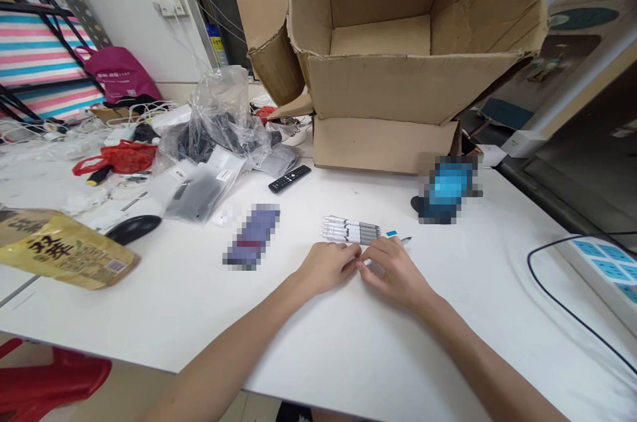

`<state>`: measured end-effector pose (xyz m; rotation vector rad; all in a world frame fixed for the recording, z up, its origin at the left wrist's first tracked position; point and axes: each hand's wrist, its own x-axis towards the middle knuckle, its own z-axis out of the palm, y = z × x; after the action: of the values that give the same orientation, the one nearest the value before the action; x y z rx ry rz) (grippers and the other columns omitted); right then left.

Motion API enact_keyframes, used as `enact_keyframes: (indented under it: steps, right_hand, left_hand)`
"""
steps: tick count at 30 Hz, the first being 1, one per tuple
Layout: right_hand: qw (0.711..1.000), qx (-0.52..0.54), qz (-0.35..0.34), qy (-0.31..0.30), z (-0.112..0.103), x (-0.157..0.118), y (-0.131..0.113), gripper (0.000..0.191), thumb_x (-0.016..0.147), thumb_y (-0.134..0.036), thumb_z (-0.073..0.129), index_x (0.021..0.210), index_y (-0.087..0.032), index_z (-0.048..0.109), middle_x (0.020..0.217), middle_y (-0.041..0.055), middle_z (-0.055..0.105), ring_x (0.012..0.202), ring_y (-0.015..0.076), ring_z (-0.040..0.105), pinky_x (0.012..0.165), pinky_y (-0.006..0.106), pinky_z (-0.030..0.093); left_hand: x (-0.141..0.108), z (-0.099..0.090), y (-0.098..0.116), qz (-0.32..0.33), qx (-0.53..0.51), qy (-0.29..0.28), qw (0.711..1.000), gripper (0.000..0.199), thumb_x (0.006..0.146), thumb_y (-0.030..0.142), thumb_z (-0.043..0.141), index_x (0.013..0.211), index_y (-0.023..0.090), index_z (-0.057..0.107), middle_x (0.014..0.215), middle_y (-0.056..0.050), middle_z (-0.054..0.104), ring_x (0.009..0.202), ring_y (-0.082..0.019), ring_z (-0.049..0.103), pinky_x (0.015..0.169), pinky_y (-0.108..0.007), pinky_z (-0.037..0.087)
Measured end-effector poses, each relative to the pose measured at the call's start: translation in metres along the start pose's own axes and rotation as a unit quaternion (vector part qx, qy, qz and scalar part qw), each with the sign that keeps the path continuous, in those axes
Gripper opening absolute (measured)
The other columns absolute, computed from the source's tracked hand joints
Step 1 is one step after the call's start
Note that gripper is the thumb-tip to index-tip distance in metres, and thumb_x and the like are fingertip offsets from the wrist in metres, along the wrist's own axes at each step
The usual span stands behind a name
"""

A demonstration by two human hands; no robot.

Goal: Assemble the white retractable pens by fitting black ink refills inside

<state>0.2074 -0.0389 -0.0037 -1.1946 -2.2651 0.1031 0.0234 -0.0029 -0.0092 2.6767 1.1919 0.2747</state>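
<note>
My left hand (329,267) rests on the white table with its fingers curled and pinched together. Right beside it, almost fingertip to fingertip, my right hand (398,271) is closed as well. A pen's grey tip (407,240) sticks out past the knuckles of the right hand; the rest of that pen is hidden behind the fingers. Just beyond both hands lies a row of several white-and-grey pens (351,229), side by side with their tips to the right. A small blue tab (391,233) shows next to the tips. What the left fingertips hold is hidden.
A blurred purple packet (253,236) lies to the left, a remote control (290,179) behind it. A large open cardboard box (388,143) stands at the back, with a blurred phone-like screen (448,186) before it. Left are plastic bags (219,117) and a yellow pouch (64,246); right, a power strip (604,269).
</note>
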Motion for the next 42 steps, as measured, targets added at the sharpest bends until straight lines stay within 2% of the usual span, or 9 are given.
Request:
enact_keyframes:
  steps: [11,15,18,22,26,30,34,39,42]
  right_hand:
    - [1.0,-0.028,0.006,-0.01,0.0,0.0,0.001,0.022,0.091,-0.029,0.051,0.073,-0.019,0.059,0.07,0.0026,0.061,0.071,0.0174,0.053,0.071,0.032,0.034]
    - [0.999,-0.022,0.017,-0.019,0.0,0.0,0.002,0.018,0.091,-0.035,0.054,0.084,-0.02,0.06,0.079,0.004,0.066,0.075,0.0193,0.058,0.073,0.033,0.038]
    - [0.998,-0.01,0.06,-0.026,0.0,-0.001,0.002,0.021,0.088,-0.041,0.058,0.091,-0.021,0.056,0.084,0.0044,0.067,0.073,0.0198,0.061,0.067,0.031,0.043]
    - [0.997,-0.012,0.07,-0.035,0.0,-0.001,0.004,0.005,0.091,-0.027,0.051,0.091,-0.023,0.053,0.085,0.0036,0.067,0.073,0.0189,0.062,0.06,0.029,0.046]
    - [1.0,0.007,0.015,-0.021,0.001,0.0,0.01,0.012,0.094,-0.018,0.045,0.1,-0.023,0.055,0.092,0.0045,0.067,0.085,0.0196,0.063,0.069,0.03,0.05]
    - [1.0,-0.015,-0.016,0.013,-0.001,0.001,0.016,0.016,0.098,-0.023,0.045,0.11,-0.022,0.055,0.096,0.0063,0.068,0.089,0.0214,0.063,0.077,0.033,0.048]
    - [0.997,-0.058,-0.013,0.052,-0.004,0.002,0.023,0.014,0.098,-0.025,0.047,0.108,-0.02,0.056,0.094,0.0057,0.069,0.088,0.0211,0.062,0.081,0.036,0.044]
    - [0.993,-0.105,-0.036,0.038,-0.005,0.002,0.025,0.018,0.099,-0.019,0.043,0.107,-0.022,0.059,0.101,0.0053,0.068,0.094,0.0194,0.06,0.098,0.042,0.035]
    - [0.991,-0.125,-0.043,0.022,-0.004,0.001,0.023,0.023,0.099,-0.014,0.041,0.111,-0.023,0.059,0.102,0.0043,0.067,0.098,0.0181,0.06,0.106,0.046,0.027]
  left_hand:
    - [0.0,0.001,-0.001,0.0,-0.019,0.006,1.0,0.02,0.093,0.034,0.041,0.098,0.027,0.059,0.085,0.002,0.072,0.072,-0.017,0.066,0.058,-0.025,0.042]
    - [0.0,0.001,-0.001,-0.026,-0.057,0.056,0.996,0.02,0.093,0.028,0.039,0.09,0.026,0.059,0.085,0.004,0.071,0.073,-0.014,0.064,0.059,-0.024,0.04]
    - [-0.001,-0.001,0.002,-0.039,-0.086,0.099,0.991,0.029,0.097,0.03,0.031,0.086,0.025,0.057,0.078,0.004,0.069,0.068,-0.013,0.062,0.059,-0.025,0.04]
    - [-0.002,0.0,0.006,-0.012,-0.141,0.09,0.986,0.032,0.097,0.037,0.031,0.084,0.024,0.058,0.076,0.003,0.067,0.067,-0.013,0.061,0.061,-0.024,0.042]
    - [-0.001,0.002,0.007,-0.033,-0.177,0.078,0.98,0.027,0.095,0.038,0.038,0.082,0.024,0.057,0.067,0.005,0.064,0.058,-0.012,0.057,0.056,-0.024,0.041]
    - [0.001,0.0,0.004,-0.044,-0.175,0.119,0.976,0.034,0.096,0.038,0.034,0.074,0.023,0.055,0.061,0.005,0.06,0.055,-0.012,0.054,0.055,-0.024,0.039]
    - [0.002,-0.002,0.0,-0.036,-0.154,0.159,0.975,0.04,0.098,0.038,0.031,0.068,0.022,0.053,0.059,0.004,0.058,0.054,-0.012,0.053,0.054,-0.024,0.038]
    - [0.001,0.005,-0.004,0.005,-0.066,0.187,0.98,0.042,0.098,0.035,0.035,0.067,0.021,0.059,0.064,0.002,0.06,0.059,-0.012,0.056,0.055,-0.025,0.04]
    - [0.001,0.01,-0.005,0.027,-0.037,0.193,0.98,0.033,0.097,0.038,0.04,0.082,0.023,0.065,0.072,0.002,0.064,0.064,-0.012,0.06,0.055,-0.025,0.043]
